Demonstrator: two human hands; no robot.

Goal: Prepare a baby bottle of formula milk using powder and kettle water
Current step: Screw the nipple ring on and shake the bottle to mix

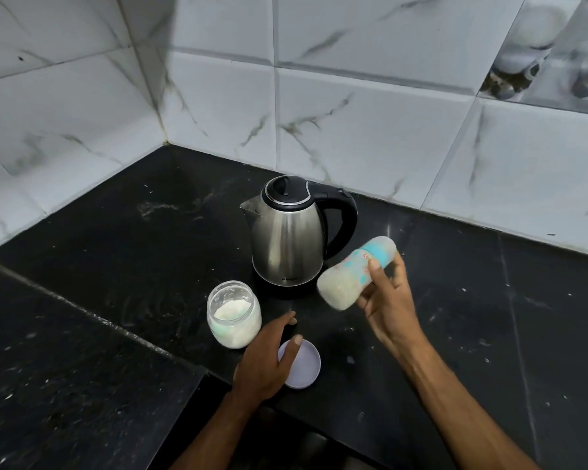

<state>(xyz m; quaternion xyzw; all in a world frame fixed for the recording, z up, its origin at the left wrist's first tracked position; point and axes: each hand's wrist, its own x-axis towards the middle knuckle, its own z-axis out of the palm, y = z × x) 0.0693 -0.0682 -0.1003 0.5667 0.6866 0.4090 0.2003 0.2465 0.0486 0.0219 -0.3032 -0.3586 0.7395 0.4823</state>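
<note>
Black stone surface (421, 334) in a tiled corner, bottle getting mixed.
Right hand (387, 300) has its fingers wrapped round the baby bottle (355, 271), held in the air just right of the kettle (287, 239), long axis tilted close to level, milky inside. Left hand (269, 357) rests relaxed and empty on the lilac lid (306, 364), right beside the open powder jar (233, 313), so it's nearer for recapping.
</note>
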